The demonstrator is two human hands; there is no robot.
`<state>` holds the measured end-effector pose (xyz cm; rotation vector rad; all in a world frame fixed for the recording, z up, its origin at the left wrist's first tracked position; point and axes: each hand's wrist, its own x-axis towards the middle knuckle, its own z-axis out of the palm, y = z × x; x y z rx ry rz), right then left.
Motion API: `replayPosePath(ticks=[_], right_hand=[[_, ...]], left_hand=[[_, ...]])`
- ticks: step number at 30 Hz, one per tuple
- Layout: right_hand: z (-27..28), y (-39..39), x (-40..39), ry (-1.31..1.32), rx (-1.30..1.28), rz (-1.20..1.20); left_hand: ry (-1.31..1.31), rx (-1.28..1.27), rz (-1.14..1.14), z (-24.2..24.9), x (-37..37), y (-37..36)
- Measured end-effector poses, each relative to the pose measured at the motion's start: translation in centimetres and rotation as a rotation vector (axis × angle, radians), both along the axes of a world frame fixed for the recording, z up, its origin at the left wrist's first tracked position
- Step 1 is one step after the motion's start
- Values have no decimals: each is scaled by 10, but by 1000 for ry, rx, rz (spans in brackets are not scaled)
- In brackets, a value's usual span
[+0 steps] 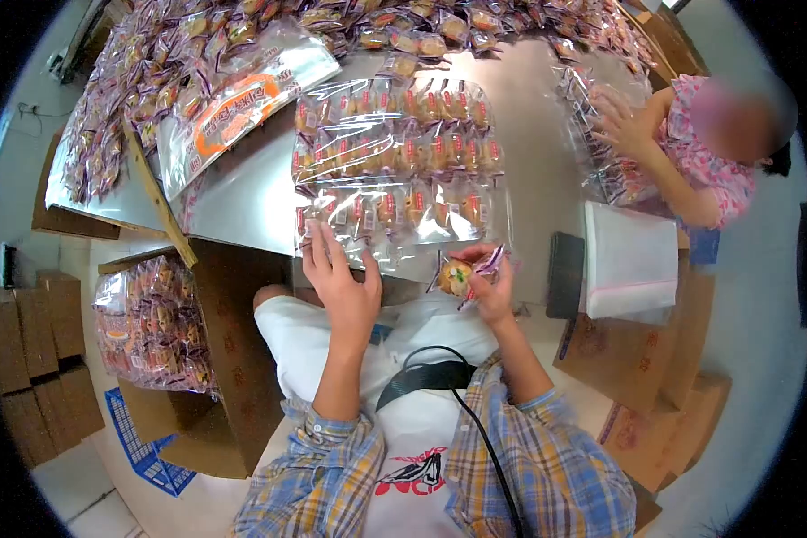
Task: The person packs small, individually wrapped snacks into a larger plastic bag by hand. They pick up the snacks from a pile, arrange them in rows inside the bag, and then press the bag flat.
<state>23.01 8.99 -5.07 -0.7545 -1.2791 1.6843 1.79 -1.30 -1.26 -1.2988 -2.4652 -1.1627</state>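
A large clear bag [399, 166] lies flat on the metal table [529, 108], with wrapped snacks in three rows inside it. My left hand [339, 280] rests at the bag's lower left edge, fingers spread, holding nothing. Just below the bag's lower right corner, my right hand [493, 289] grips one wrapped snack [455, 276] by its purple wrapper. A printed plastic bag [242, 108] lies flat to the left of the filled bag.
Loose wrapped snacks [421, 40] are heaped along the far side. At the right, a co-worker's hands [626, 125] touch another bag. A dark phone-like object [565, 273] lies beside white plastic bags [632, 260]. An open carton [242, 359] stands lower left.
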Motion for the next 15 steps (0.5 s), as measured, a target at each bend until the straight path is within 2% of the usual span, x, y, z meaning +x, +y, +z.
replayPosePath(ticks=[5, 11, 15], right_hand=[[1, -1, 2, 13, 3, 20], [9, 0, -2, -185, 72, -10], [36, -16, -11, -159, -2, -69]], left_hand=[[92, 96, 14, -25, -3, -4], [60, 142, 0, -17, -6, -2], [116, 119, 39, -23, -1, -4]])
